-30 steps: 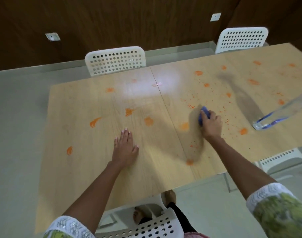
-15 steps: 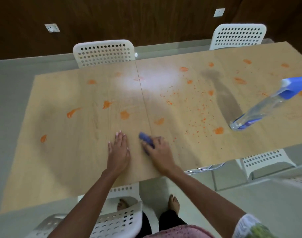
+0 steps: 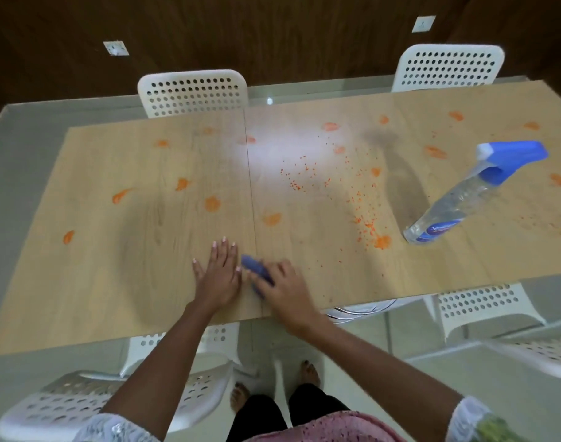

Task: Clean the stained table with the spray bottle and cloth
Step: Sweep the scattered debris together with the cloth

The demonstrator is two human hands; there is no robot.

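The light wooden table (image 3: 119, 282) carries many orange smears and a scatter of small orange specks right of its centre seam. My right hand (image 3: 287, 290) presses a blue cloth (image 3: 256, 271) onto the table near the front edge, just right of the seam; most of the cloth is hidden under the fingers. My left hand (image 3: 220, 275) lies flat on the table with fingers spread, touching nothing else, right beside the cloth. A clear spray bottle (image 3: 464, 199) with a blue trigger head stands at the right, well away from both hands.
Two white perforated chairs (image 3: 193, 90) stand at the far side, against a dark wooden wall. More white chairs (image 3: 483, 306) sit on my side, one at my left below the table edge. My bare feet show on the pale floor.
My right hand dragged the cloth from the speckled area back and left, ending beside my left hand near the front edge. The left hand stayed flat. The view has shifted.
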